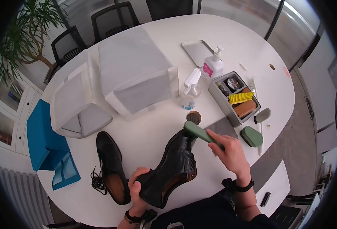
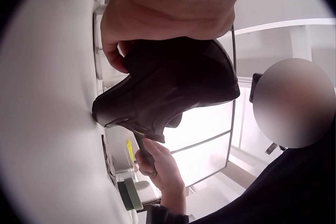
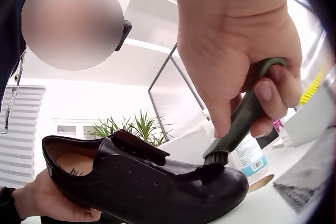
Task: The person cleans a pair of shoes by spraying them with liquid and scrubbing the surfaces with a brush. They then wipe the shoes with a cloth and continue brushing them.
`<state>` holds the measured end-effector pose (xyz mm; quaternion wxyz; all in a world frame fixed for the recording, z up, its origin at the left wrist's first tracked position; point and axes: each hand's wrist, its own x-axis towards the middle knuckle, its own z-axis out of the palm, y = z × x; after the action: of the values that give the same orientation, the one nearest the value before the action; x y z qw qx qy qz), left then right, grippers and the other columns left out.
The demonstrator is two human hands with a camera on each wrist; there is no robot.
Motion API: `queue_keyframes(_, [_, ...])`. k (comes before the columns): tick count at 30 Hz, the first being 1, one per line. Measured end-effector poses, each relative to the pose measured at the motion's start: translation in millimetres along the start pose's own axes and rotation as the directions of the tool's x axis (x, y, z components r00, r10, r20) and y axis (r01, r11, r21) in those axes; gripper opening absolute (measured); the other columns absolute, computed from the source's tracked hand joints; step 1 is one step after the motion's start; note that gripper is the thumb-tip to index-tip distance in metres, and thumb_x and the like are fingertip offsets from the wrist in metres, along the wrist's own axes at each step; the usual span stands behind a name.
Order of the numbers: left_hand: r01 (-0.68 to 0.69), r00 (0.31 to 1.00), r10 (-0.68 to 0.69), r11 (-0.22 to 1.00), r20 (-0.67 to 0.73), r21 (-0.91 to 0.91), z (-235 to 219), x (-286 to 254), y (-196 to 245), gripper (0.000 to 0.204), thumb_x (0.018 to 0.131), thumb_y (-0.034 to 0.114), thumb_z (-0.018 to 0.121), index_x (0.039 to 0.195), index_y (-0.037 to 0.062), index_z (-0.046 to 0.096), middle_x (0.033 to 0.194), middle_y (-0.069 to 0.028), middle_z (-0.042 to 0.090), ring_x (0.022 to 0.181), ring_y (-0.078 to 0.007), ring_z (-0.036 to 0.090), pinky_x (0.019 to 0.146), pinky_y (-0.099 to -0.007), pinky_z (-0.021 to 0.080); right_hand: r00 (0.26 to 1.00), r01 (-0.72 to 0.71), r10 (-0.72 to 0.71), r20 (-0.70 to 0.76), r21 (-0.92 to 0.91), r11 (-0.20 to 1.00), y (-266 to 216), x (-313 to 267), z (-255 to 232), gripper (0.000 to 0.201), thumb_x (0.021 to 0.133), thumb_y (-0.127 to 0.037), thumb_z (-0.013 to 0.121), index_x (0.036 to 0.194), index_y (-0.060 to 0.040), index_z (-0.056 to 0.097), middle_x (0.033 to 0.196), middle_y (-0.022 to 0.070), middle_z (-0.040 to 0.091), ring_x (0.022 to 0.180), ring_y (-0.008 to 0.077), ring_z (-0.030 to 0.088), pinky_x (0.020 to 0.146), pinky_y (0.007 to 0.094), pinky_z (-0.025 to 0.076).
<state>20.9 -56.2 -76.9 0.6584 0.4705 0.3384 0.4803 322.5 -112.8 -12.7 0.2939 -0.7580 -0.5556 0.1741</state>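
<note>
Tilted above the table is a black leather dress shoe [image 1: 168, 164], gripped at its heel by my left hand [image 1: 135, 191]. No laces show in its eyelets, and its tan insole faces up in the right wrist view. My right hand [image 1: 230, 153] holds a green-handled shoe brush [image 1: 200, 131] by the handle. The dark bristles [image 3: 216, 158] of this brush meet the top of the toe [image 3: 228, 179]. To the left, the other black shoe [image 1: 111, 158] lies on the table with loose black laces [image 1: 98, 181] beside it.
A grey caddy [image 1: 224, 100] at right holds a yellow brush [image 1: 241, 98], a tin and other items. Near it lie another green brush [image 1: 251, 136] and a grey cloth [image 1: 222, 128]. Spray bottle [image 1: 190, 95], pump bottle [image 1: 213, 65], fabric boxes [image 1: 138, 68] and blue box [image 1: 46, 133] stand farther off.
</note>
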Motion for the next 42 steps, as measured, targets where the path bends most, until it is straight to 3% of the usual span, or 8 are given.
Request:
queue_keyframes(10, [0.000,0.999,-0.002,1.000,0.041,0.031,-0.7,0.3,0.9,0.060,0.094,0.048,0.048,0.115,-0.0053,0.064,0.104,-0.0159,0.061,0.097,-0.0233,0.059,0.088,-0.0340,0.046,0.980,0.168,-0.191,0.060,0.274,0.947,1.3,-1.6,3.3,0.041,0.093,-0.015,0.071,0.133,-0.0068,0.065,0.075,0.0163,0.059,0.067,0.0334,0.057,0.067,0.0401,0.047])
queue_keyframes(12, [0.002,0.999,-0.003,0.999,0.035,0.038,-0.1,0.5,1.6,0.060,0.094,0.048,0.048,0.115,-0.0054,0.064,0.104,-0.0159,0.061,0.097,-0.0233,0.059,0.088,-0.0342,0.046,0.997,-0.073,0.072,0.010,0.088,0.994,2.8,1.9,2.7,0.041,0.093,-0.015,0.071,0.133,-0.0062,0.065,0.077,0.0163,0.061,0.069,0.0336,0.059,0.068,0.0402,0.048])
queue_keyframes(18, [-0.009,0.998,0.006,0.999,0.061,0.046,-3.9,0.5,-2.8,0.060,0.094,0.048,0.048,0.114,-0.0055,0.065,0.104,-0.0155,0.061,0.096,-0.0233,0.059,0.087,-0.0345,0.046,0.976,0.099,-0.152,0.157,0.307,0.947,-4.1,-4.5,-10.2,0.042,0.092,-0.015,0.072,0.133,-0.0065,0.065,0.081,0.0176,0.063,0.070,0.0337,0.060,0.068,0.0392,0.048])
queue_keyframes(22, [0.001,1.000,-0.001,0.999,0.015,0.055,1.8,-0.4,0.3,0.059,0.095,0.048,0.047,0.114,-0.0056,0.065,0.102,-0.0152,0.061,0.095,-0.0230,0.059,0.087,-0.0343,0.046,0.995,-0.074,0.044,0.090,0.363,0.929,12.9,0.1,3.3,0.040,0.090,-0.015,0.074,0.129,-0.0064,0.068,0.082,0.0193,0.065,0.070,0.0326,0.059,0.069,0.0393,0.049])
queue_keyframes(25, [0.012,1.000,-0.013,1.000,0.022,0.026,3.2,0.3,1.6,0.060,0.095,0.048,0.047,0.114,-0.0058,0.064,0.102,-0.0152,0.060,0.095,-0.0228,0.059,0.087,-0.0340,0.047,0.992,-0.107,0.110,-0.063,0.045,0.993,10.9,1.6,1.4,0.042,0.089,-0.014,0.075,0.130,-0.0071,0.068,0.080,0.0181,0.064,0.068,0.0320,0.057,0.067,0.0392,0.048])
queue_keyframes(33, [0.033,0.999,-0.032,0.999,0.044,-0.001,1.2,-1.0,-2.9,0.061,0.096,0.049,0.047,0.115,-0.0062,0.064,0.104,-0.0154,0.060,0.097,-0.0235,0.060,0.089,-0.0344,0.047,0.974,0.073,-0.119,0.192,0.232,0.970,-9.1,-6.4,-15.3,0.044,0.089,-0.013,0.075,0.132,-0.0069,0.067,0.076,0.0152,0.062,0.066,0.0308,0.056,0.064,0.0387,0.046])
queue_keyframes(40, [0.030,0.998,-0.031,0.999,0.049,0.013,2.4,0.9,0.5,0.060,0.095,0.049,0.048,0.115,-0.0061,0.064,0.105,-0.0163,0.061,0.098,-0.0244,0.060,0.090,-0.0344,0.046,0.992,-0.122,0.124,-0.020,0.071,0.990,11.4,-1.9,-10.6,0.042,0.090,-0.013,0.074,0.131,-0.0053,0.067,0.084,0.0189,0.067,0.071,0.0333,0.062,0.069,0.0396,0.049])
queue_keyframes(42, [0.020,0.998,-0.022,1.000,0.064,0.023,-1.0,0.1,-3.6,0.060,0.095,0.049,0.049,0.114,-0.0062,0.065,0.105,-0.0165,0.061,0.098,-0.0245,0.060,0.089,-0.0343,0.046,0.990,0.099,-0.124,0.072,0.278,0.955,7.5,-7.0,-14.0,0.042,0.089,-0.013,0.075,0.130,-0.0053,0.067,0.084,0.0186,0.067,0.073,0.0332,0.063,0.070,0.0393,0.049])
